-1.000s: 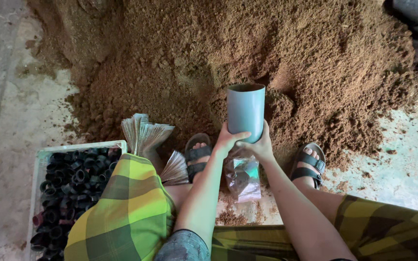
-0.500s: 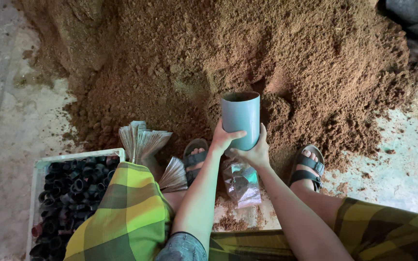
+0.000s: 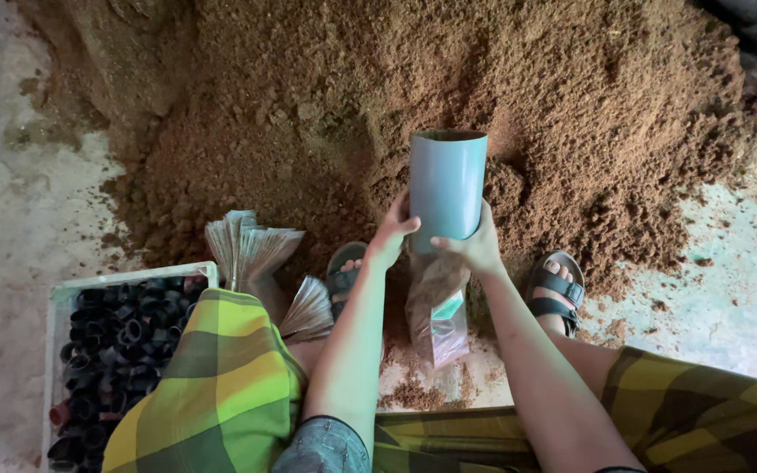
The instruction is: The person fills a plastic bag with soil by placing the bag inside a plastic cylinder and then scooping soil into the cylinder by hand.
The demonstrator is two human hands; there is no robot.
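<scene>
Both hands, the left hand (image 3: 389, 238) and the right hand (image 3: 478, 249), grip the grey pipe (image 3: 446, 186), now lifted higher above the clear plastic bag (image 3: 437, 317), near the brown sawdust heap (image 3: 449, 96); the filling seems released.

A big brown heap (image 3: 449, 96) of loose, crumbly stuff, perhaps sawdust or coir, fills the top of the view and spills onto the pale concrete floor (image 3: 10, 201). At lower left a white crate (image 3: 59, 293) holds many small black rings (image 3: 111, 337). Just beside its right edge lie fanned bundles (image 3: 251, 245) of folded clear bags, and grey sandals (image 3: 555, 293) stand at the heap's foot.
</scene>
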